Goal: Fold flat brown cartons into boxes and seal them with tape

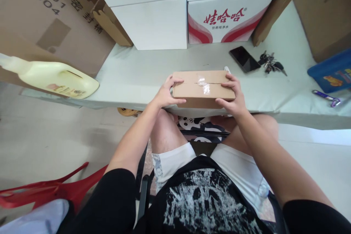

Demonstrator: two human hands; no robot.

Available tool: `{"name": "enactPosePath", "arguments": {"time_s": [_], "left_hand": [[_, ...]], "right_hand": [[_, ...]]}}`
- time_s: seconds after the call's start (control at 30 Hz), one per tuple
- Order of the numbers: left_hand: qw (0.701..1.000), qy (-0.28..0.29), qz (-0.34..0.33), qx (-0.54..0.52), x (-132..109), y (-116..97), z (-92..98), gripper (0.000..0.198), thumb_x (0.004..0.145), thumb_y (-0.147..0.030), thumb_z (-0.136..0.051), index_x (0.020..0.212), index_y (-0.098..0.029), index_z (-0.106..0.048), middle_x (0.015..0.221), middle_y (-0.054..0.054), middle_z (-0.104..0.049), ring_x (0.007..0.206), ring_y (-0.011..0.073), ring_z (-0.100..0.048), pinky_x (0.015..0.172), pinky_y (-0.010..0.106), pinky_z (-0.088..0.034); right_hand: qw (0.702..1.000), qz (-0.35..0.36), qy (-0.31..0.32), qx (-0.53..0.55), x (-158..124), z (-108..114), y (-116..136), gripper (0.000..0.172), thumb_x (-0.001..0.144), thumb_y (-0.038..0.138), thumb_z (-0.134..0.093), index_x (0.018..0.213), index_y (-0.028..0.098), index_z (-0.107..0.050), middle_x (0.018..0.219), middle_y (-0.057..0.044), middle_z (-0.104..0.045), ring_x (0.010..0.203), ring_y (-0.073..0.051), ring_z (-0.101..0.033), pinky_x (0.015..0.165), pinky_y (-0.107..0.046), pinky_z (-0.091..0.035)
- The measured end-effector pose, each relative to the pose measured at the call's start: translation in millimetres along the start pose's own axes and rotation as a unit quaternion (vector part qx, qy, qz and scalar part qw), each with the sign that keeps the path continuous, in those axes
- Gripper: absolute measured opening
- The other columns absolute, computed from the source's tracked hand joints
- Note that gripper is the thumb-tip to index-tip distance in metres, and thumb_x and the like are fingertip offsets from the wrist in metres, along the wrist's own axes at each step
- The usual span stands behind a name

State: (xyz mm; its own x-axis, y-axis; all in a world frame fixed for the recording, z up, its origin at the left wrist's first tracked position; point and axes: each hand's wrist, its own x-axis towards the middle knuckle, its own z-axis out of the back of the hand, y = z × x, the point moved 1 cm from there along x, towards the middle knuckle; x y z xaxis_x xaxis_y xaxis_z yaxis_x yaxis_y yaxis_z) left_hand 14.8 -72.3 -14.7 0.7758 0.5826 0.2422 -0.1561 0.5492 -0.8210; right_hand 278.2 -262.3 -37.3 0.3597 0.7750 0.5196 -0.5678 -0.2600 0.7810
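Observation:
A small brown cardboard box [203, 88] rests at the front edge of the covered table, straight ahead of me. Pieces of clear tape sit across the middle seam on its top. My left hand [168, 93] grips the box's left end, thumb on the near side and fingers at the far corner. At the opposite end, my right hand [233, 97] holds it the same way, fingers over the top edge. Something small and white pokes out behind the box by the right fingertips; I cannot make out what it is.
A black phone [245, 59] and a bunch of keys [271, 63] lie right of the box. White cartons [161, 25] stand at the back. A yellow bottle [59, 78] lies at left; a blue packet [331, 71] and a purple-handled tool [326, 98] are at right.

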Motion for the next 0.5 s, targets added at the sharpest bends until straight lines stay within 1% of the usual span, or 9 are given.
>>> {"name": "enactPosePath", "arguments": {"time_s": [0.1, 0.17, 0.23, 0.3, 0.33, 0.4, 0.47, 0.5], "left_hand": [[0.998, -0.045, 0.018, -0.036, -1.5, -9.5, -6.6, 0.096, 0.049, -0.078, -0.089, 0.125, -0.023, -0.068, 0.135, 0.015, -0.060, 0.127, 0.0341, -0.064, 0.108, 0.049, -0.054], [0.993, -0.060, 0.053, -0.087, 0.4, -15.1, -7.7, 0.090, 0.053, -0.081, -0.086, 0.121, -0.025, -0.068, 0.129, 0.012, -0.066, 0.116, 0.0311, -0.068, 0.097, 0.044, -0.059], [0.976, -0.059, 0.126, -0.165, 4.1, -16.0, -5.6, 0.079, 0.061, -0.079, -0.083, 0.119, -0.026, -0.068, 0.118, 0.009, -0.072, 0.103, 0.0281, -0.073, 0.084, 0.040, -0.060], [0.943, -0.042, 0.213, -0.253, 7.6, -11.2, -1.6, 0.067, 0.072, -0.077, -0.076, 0.114, -0.025, -0.068, 0.106, 0.009, -0.076, 0.090, 0.0268, -0.075, 0.076, 0.040, -0.060], [0.924, -0.030, 0.245, -0.293, 8.9, -7.2, 0.6, 0.063, 0.077, -0.077, -0.071, 0.111, -0.024, -0.068, 0.102, 0.010, -0.077, 0.088, 0.0272, -0.075, 0.075, 0.042, -0.061], [0.897, -0.003, 0.268, -0.351, 9.9, 1.8, 4.3, 0.060, 0.085, -0.079, -0.059, 0.107, -0.023, -0.068, 0.100, 0.012, -0.079, 0.091, 0.0293, -0.077, 0.081, 0.047, -0.062], [0.891, 0.030, 0.258, -0.373, 8.8, 9.3, 5.1, 0.061, 0.089, -0.080, -0.052, 0.105, -0.023, -0.069, 0.100, 0.012, -0.080, 0.097, 0.0310, -0.078, 0.087, 0.050, -0.063], [0.892, 0.046, 0.253, -0.371, 7.6, 11.7, 4.1, 0.062, 0.089, -0.080, -0.050, 0.105, -0.024, -0.070, 0.100, 0.012, -0.081, 0.098, 0.0316, -0.078, 0.088, 0.051, -0.063]], "right_hand": [[0.999, -0.037, 0.006, 0.024, 3.0, 4.9, 9.3, 0.059, 0.074, 0.070, -0.079, 0.112, 0.028, -0.061, 0.153, -0.014, -0.054, 0.148, -0.042, -0.047, 0.120, -0.067, -0.037], [0.997, -0.066, 0.022, 0.039, 4.0, 8.4, 13.9, 0.056, 0.081, 0.068, -0.074, 0.119, 0.029, -0.060, 0.154, -0.013, -0.055, 0.147, -0.040, -0.049, 0.119, -0.065, -0.040], [0.993, -0.084, 0.035, 0.073, 3.1, 10.6, 15.8, 0.064, 0.086, 0.070, -0.068, 0.136, 0.032, -0.053, 0.157, -0.012, -0.053, 0.146, -0.037, -0.051, 0.118, -0.062, -0.044], [0.989, -0.076, 0.038, 0.122, 0.0, 11.4, 16.4, 0.079, 0.085, 0.076, -0.063, 0.149, 0.036, -0.041, 0.162, -0.011, -0.047, 0.148, -0.035, -0.050, 0.118, -0.058, -0.046], [0.986, -0.069, 0.043, 0.144, -2.0, 11.6, 17.1, 0.083, 0.085, 0.079, -0.062, 0.152, 0.037, -0.038, 0.164, -0.010, -0.045, 0.149, -0.034, -0.048, 0.117, -0.058, -0.047], [0.982, -0.056, 0.062, 0.169, -5.8, 12.0, 21.3, 0.085, 0.083, 0.083, -0.060, 0.153, 0.039, -0.037, 0.165, -0.008, -0.043, 0.152, -0.035, -0.044, 0.116, -0.057, -0.049], [0.983, -0.053, 0.082, 0.155, -7.6, 13.0, 29.5, 0.084, 0.083, 0.081, -0.063, 0.152, 0.039, -0.039, 0.163, -0.008, -0.045, 0.151, -0.035, -0.045, 0.115, -0.057, -0.051], [0.987, -0.051, 0.079, 0.131, -7.3, 14.0, 34.4, 0.084, 0.081, 0.080, -0.065, 0.151, 0.039, -0.041, 0.160, -0.009, -0.049, 0.148, -0.035, -0.049, 0.114, -0.056, -0.051]]}}
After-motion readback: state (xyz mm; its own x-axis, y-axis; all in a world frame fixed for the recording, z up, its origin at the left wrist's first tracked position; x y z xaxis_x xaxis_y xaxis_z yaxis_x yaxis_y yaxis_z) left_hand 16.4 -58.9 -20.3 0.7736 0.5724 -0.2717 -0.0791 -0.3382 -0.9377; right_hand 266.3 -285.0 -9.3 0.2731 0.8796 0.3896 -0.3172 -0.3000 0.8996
